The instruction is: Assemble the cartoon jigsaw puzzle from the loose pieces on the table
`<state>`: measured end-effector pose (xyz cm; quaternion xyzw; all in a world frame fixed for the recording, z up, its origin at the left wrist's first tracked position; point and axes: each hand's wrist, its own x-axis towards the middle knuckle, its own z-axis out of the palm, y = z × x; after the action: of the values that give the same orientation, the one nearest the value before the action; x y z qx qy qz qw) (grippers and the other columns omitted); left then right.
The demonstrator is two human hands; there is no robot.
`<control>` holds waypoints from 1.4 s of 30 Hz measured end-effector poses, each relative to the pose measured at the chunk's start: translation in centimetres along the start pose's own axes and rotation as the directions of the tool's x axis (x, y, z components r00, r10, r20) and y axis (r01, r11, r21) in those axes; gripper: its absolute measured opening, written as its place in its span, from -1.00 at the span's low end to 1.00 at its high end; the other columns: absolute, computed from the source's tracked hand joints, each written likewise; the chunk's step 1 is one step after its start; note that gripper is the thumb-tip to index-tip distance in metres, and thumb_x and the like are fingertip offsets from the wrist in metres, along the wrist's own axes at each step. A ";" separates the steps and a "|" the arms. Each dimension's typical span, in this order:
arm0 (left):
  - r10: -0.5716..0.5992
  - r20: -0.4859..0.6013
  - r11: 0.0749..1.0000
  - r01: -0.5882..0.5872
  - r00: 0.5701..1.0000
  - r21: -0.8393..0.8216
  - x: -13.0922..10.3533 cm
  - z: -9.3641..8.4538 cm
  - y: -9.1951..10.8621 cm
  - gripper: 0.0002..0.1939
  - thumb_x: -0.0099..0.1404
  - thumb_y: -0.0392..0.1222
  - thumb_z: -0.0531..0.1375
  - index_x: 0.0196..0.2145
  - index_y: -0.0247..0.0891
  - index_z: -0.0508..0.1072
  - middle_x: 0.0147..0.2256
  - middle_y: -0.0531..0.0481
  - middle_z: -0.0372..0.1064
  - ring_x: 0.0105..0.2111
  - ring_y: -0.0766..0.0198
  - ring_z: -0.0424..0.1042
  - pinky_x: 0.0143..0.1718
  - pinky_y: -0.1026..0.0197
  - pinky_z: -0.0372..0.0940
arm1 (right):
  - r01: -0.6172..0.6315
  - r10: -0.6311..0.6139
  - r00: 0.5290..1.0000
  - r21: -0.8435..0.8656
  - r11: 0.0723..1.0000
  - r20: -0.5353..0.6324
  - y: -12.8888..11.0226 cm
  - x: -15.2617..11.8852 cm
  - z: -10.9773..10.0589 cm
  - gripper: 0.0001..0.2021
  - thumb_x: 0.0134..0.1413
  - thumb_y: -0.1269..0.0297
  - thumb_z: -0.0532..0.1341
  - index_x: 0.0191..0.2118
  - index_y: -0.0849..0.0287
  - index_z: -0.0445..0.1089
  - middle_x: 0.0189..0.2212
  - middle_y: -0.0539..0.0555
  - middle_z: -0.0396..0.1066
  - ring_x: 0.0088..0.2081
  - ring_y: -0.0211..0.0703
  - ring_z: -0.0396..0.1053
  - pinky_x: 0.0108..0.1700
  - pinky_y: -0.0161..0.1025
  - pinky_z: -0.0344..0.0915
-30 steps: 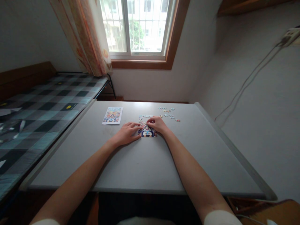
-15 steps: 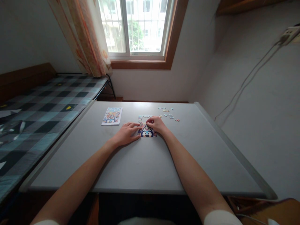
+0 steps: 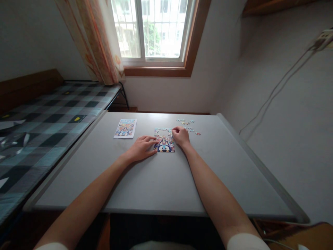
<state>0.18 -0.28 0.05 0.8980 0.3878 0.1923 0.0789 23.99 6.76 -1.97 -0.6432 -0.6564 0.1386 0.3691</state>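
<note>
A partly assembled jigsaw puzzle (image 3: 164,143) lies on the grey-white table (image 3: 153,184), with a gap in its upper middle. My left hand (image 3: 142,148) rests at the puzzle's left edge, fingers spread, holding nothing. At the upper right edge of the puzzle is my right hand (image 3: 181,136), its fingers pinched together; whatever may be between them is too small to make out. Several loose puzzle pieces (image 3: 185,123) are scattered beyond and to the right of my right hand. A printed picture card (image 3: 125,128) lies left of the puzzle.
A bed with a checked cover (image 3: 85,100) stands along the table's left side. Behind the table are a window (image 3: 163,31) and an orange patterned curtain (image 3: 100,45). On the right wall, a cable (image 3: 273,91) hangs from a socket (image 3: 322,39).
My right hand has moved right, from the middle of the puzzle to its upper right edge, uncovering more of the puzzle. My left hand has stayed at the left edge.
</note>
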 end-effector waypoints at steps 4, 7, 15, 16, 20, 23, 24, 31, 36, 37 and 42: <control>-0.003 -0.007 1.000 0.003 1.000 -0.008 0.0 0.0 0.0 -0.58 0.30 0.02 0.13 0.11 -0.01 0.33 0.10 -0.01 0.27 0.07 0.10 0.25 0.14 -0.01 0.13 | 0.017 -0.014 0.999 -0.054 0.998 0.048 -0.2 -0.1 0.0 -0.79 -0.04 0.29 0.12 -0.39 0.15 0.51 -0.45 0.06 0.47 -0.37 -0.17 0.35 -0.24 -0.30 0.21; -0.005 -0.006 1.000 0.005 1.000 -0.011 0.0 -0.1 0.1 -0.58 0.30 0.02 0.13 0.11 -0.01 0.34 0.10 -0.01 0.27 0.07 0.10 0.25 0.14 -0.02 0.13 | 0.017 -0.012 0.998 -0.071 0.997 0.061 -0.3 -0.2 0.0 -0.79 -0.03 0.28 0.12 -0.38 0.13 0.51 -0.44 0.05 0.47 -0.36 -0.17 0.36 -0.24 -0.29 0.21; -0.008 -0.001 1.000 0.008 1.000 -0.007 0.0 -0.1 0.2 -0.58 0.30 0.00 0.13 0.11 0.01 0.34 0.10 -0.01 0.27 0.08 0.08 0.24 0.14 -0.03 0.14 | 0.019 -0.014 0.998 -0.092 0.996 0.053 -0.5 -0.3 -0.1 -0.79 -0.02 0.28 0.12 -0.38 0.12 0.51 -0.46 0.04 0.48 -0.37 -0.18 0.36 -0.26 -0.30 0.20; -0.010 -0.001 1.000 0.010 1.000 -0.006 0.0 -0.1 0.1 -0.58 0.30 0.00 0.13 0.11 0.01 0.34 0.10 -0.01 0.27 0.08 0.08 0.24 0.14 -0.03 0.14 | 0.018 -0.013 0.998 -0.094 0.995 0.053 -0.5 -0.3 -0.1 -0.79 -0.02 0.28 0.11 -0.37 0.12 0.51 -0.45 0.04 0.48 -0.37 -0.19 0.36 -0.26 -0.30 0.20; -0.008 -0.005 1.000 0.008 1.000 -0.005 0.0 0.0 0.1 -0.58 0.30 0.01 0.13 0.10 -0.01 0.35 0.09 -0.01 0.27 0.07 0.09 0.25 0.14 -0.02 0.15 | 0.014 -0.007 0.998 -0.101 0.995 0.067 -0.5 -0.4 -0.1 -0.79 -0.01 0.27 0.11 -0.35 0.11 0.51 -0.43 0.04 0.48 -0.37 -0.18 0.36 -0.25 -0.30 0.20; -0.008 -0.003 1.000 0.008 1.000 -0.002 0.0 0.0 0.1 -0.59 0.30 0.01 0.13 0.10 -0.01 0.35 0.09 -0.02 0.28 0.07 0.09 0.25 0.14 -0.02 0.15 | 0.011 -0.003 0.997 -0.105 0.994 0.076 -0.6 -0.4 -0.2 -0.79 0.00 0.28 0.11 -0.35 0.12 0.51 -0.44 0.05 0.48 -0.36 -0.17 0.37 -0.24 -0.29 0.20; -0.009 -0.002 1.000 0.009 1.000 -0.003 0.0 0.0 0.1 -0.59 0.30 0.01 0.13 0.10 -0.01 0.35 0.09 -0.02 0.28 0.07 0.09 0.25 0.14 -0.03 0.14 | 0.011 -0.003 0.997 -0.107 0.994 0.078 -0.6 -0.4 -0.2 -0.79 0.00 0.28 0.11 -0.35 0.12 0.51 -0.44 0.05 0.48 -0.36 -0.17 0.37 -0.24 -0.28 0.20; -0.013 -0.001 1.000 0.013 1.000 -0.013 0.1 -0.2 0.3 -0.59 0.30 0.00 0.13 0.10 0.00 0.35 0.09 -0.01 0.28 0.07 0.09 0.25 0.14 -0.02 0.14 | 0.021 -0.013 0.997 -0.108 0.994 0.071 -0.5 -0.4 -0.1 -0.79 0.00 0.29 0.12 -0.34 0.11 0.51 -0.44 0.04 0.48 -0.36 -0.18 0.37 -0.25 -0.30 0.21; -0.008 -0.003 1.000 0.008 1.000 -0.010 0.1 -0.1 0.1 -0.59 0.30 0.01 0.13 0.10 0.00 0.35 0.10 0.00 0.27 0.08 0.09 0.25 0.14 -0.02 0.14 | 0.024 -0.016 0.997 -0.104 0.994 0.077 -0.6 -0.4 -0.2 -0.80 0.01 0.29 0.12 -0.34 0.11 0.50 -0.44 0.05 0.48 -0.35 -0.17 0.37 -0.23 -0.29 0.20; -0.006 -0.004 1.000 0.006 1.000 -0.009 0.1 0.0 0.1 -0.59 0.30 0.01 0.13 0.10 0.00 0.35 0.10 0.00 0.27 0.08 0.09 0.25 0.14 -0.01 0.13 | 0.022 -0.014 0.997 -0.105 0.994 0.080 -0.7 -0.4 -0.2 -0.80 0.01 0.28 0.11 -0.34 0.11 0.50 -0.43 0.05 0.48 -0.35 -0.17 0.37 -0.23 -0.29 0.20; -0.008 -0.005 1.000 0.008 1.000 -0.008 0.0 0.1 0.1 -0.59 0.30 0.01 0.12 0.09 -0.01 0.35 0.10 0.00 0.27 0.07 0.10 0.25 0.14 -0.01 0.13 | 0.015 -0.006 0.996 -0.111 0.994 0.086 -0.7 -0.4 -0.2 -0.79 0.01 0.28 0.11 -0.33 0.11 0.50 -0.43 0.04 0.48 -0.35 -0.17 0.37 -0.23 -0.28 0.19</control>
<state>0.26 -0.31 0.00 0.8956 0.3910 0.1957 0.0822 23.59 6.21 -1.48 -0.6529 -0.6817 0.1270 0.3048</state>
